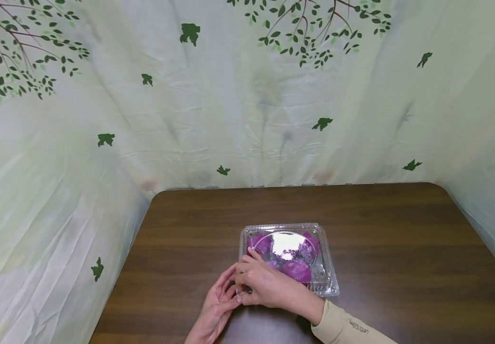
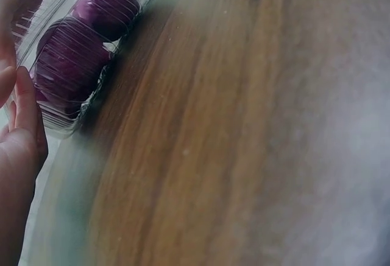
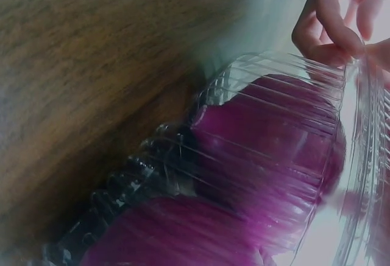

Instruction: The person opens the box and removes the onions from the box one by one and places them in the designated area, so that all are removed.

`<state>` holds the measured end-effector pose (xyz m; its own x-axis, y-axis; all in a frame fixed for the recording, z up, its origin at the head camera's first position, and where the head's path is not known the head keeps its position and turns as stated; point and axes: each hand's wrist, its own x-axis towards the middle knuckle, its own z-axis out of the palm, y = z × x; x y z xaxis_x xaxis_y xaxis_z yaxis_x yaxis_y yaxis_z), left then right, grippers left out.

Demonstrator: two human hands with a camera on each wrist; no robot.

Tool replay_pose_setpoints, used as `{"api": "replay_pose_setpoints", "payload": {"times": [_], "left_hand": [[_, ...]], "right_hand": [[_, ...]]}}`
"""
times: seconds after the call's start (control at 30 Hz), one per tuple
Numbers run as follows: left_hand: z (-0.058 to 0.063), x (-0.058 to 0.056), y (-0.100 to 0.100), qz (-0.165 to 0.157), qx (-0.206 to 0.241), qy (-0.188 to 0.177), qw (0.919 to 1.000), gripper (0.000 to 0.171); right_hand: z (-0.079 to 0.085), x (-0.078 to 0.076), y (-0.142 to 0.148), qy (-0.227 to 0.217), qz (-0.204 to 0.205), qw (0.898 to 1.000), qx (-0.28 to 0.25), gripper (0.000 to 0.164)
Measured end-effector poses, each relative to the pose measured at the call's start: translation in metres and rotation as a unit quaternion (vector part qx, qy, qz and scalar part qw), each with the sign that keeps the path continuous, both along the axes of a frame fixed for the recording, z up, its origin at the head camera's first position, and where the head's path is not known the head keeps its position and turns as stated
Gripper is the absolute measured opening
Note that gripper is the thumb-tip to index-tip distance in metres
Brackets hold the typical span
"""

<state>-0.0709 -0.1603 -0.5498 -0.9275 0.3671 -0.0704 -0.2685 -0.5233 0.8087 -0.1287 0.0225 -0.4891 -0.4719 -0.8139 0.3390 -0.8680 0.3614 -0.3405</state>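
A clear plastic clamshell container (image 1: 330, 282) sits closed on the table, with several round purple things showing through its ribbed walls; their kind is hard to tell. At its near left corner both hands meet. My left hand (image 1: 215, 308) comes from below and pinches the rim at that corner. Reaching across the container's near left part, my right hand (image 1: 264, 283) has its thumb and fingers bent down onto the same corner. In the right wrist view, fingertips of the left hand (image 3: 332, 16) grip the rim edge. The right hand partly hides the container's left side.
A dark brown wooden table (image 1: 402, 248) extends around the container on all sides. Behind it and at both sides hangs a pale cloth (image 1: 247, 105) printed with green leaves and branches.
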Motion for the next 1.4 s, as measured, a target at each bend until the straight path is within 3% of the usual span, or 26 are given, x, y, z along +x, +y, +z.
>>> {"api": "replay_pose_setpoints", "payload": {"times": [0.43, 0.67, 0.9, 1.23, 1.4], "left_hand": [[-0.0008, 0.0005, 0.0005, 0.010, 0.009, -0.006, 0.9999, 0.079], [-0.0027, 0.0010, 0.0009, 0.009, 0.005, 0.012, 0.9999, 0.080], [-0.0022, -0.0006, 0.0009, 0.013, -0.005, 0.000, 0.9999, 0.081], [-0.0006, 0.0018, -0.0048, -0.016, 0.060, -0.010, 0.9980, 0.068], [0.0008, 0.0026, -0.0034, -0.006, 0.055, -0.009, 0.9984, 0.068]], "right_hand": [[0.0020, -0.0004, -0.0014, -0.021, 0.007, 1.000, -0.015, 0.015], [0.0013, 0.0008, -0.0019, -0.015, 0.002, 1.000, -0.014, 0.017], [0.0003, -0.0006, -0.0014, -0.030, 0.002, 0.999, -0.028, 0.017], [0.0010, -0.0015, -0.0012, -0.050, 0.005, 0.998, -0.027, 0.017], [0.0022, -0.0008, -0.0014, -0.052, 0.003, 0.998, -0.024, 0.018]]}}
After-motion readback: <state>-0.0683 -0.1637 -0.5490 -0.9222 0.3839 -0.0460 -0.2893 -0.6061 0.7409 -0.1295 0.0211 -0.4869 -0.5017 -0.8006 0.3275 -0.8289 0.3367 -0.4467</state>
